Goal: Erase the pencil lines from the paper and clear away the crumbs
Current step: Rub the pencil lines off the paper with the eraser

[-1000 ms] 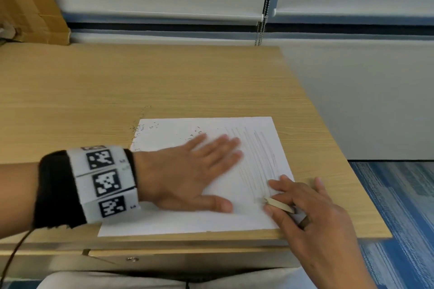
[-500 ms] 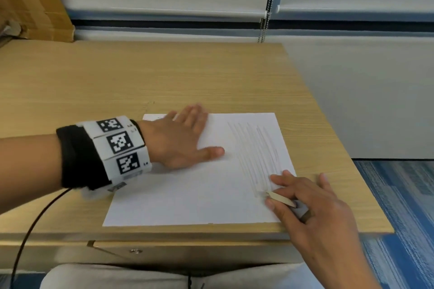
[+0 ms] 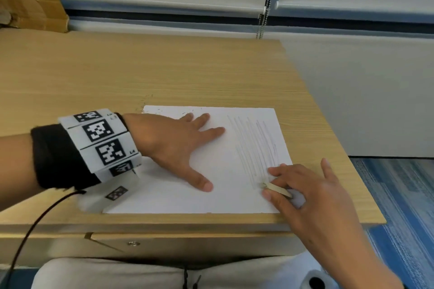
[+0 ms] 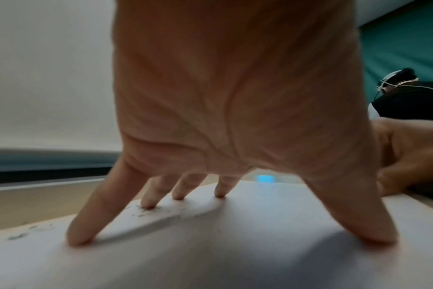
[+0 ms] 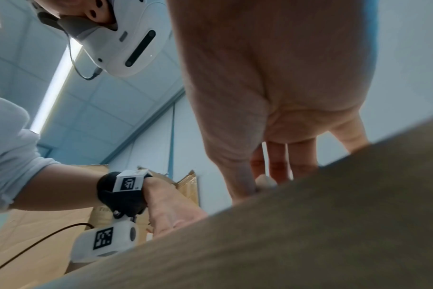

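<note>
a: where is the paper?

b: a white sheet of paper (image 3: 187,199) lies flat near the front edge of a wooden desk (image 3: 141,70). faint pencil lines (image 3: 256,145) run down its right side.

a: and the hands?

b: the left hand (image 3: 173,145) rests flat on the sheet's left half, fingers straight and spread wide, thumb out toward the near edge. the right hand (image 3: 312,192) is at the sheet's lower right, its thumb and fingers pinching a pale, flat eraser (image 3: 277,189), whose tip touches the paper at the bottom of the lines.

a: any crumbs?

b: small dark crumbs (image 3: 146,103) lie at the sheet's far left corner, on the paper and on the desk beside it. from the left wrist, more specks (image 4: 151,212) show just by the fingertips (image 4: 148,204).
</note>
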`<state>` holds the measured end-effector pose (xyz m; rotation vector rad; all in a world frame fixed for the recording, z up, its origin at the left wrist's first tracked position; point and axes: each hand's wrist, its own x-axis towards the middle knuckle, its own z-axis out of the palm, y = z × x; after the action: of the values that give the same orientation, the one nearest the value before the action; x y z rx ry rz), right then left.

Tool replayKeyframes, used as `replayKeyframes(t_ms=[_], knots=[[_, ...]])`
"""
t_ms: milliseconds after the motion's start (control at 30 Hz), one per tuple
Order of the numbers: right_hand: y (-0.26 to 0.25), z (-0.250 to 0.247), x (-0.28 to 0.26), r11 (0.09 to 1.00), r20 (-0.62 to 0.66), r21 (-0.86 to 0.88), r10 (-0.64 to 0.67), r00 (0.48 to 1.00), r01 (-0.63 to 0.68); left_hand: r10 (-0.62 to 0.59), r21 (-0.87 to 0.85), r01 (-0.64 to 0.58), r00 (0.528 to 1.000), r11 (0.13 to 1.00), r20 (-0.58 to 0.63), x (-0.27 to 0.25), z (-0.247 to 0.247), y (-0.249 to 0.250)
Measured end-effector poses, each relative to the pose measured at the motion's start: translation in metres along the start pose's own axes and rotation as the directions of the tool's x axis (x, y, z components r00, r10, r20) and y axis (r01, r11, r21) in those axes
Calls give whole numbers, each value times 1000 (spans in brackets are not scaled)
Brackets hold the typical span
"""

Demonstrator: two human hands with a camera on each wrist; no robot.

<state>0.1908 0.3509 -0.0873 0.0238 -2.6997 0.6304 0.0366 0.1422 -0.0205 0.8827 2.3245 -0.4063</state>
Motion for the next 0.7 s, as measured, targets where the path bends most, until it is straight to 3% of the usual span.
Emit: replayKeyframes(t_ms=[100, 233, 300, 467, 633, 700], knots=[[-12, -13, 19, 992, 109, -111, -41, 993, 53, -14, 6, 14, 1000, 1000, -10, 3, -1, 3], [-26, -27, 60, 993, 344, -63, -69, 936, 97, -34, 11, 34, 999, 999, -13, 4, -3, 7], [-27, -25, 81, 986, 392, -46, -130, 911, 161, -41, 16, 41, 999, 999, -8, 4, -4, 9], [-27, -15, 120, 961, 565, 18, -236, 790, 275, -34, 14, 34, 999, 999, -14, 2, -2, 11], [-19, -5, 131, 972, 606, 90, -228, 762, 219, -20, 8, 20, 999, 1000, -29, 5, -1, 8], [-18, -8, 124, 968, 654, 170, -251, 713, 185, -13, 13, 14, 999, 1000, -38, 8, 1, 7]])
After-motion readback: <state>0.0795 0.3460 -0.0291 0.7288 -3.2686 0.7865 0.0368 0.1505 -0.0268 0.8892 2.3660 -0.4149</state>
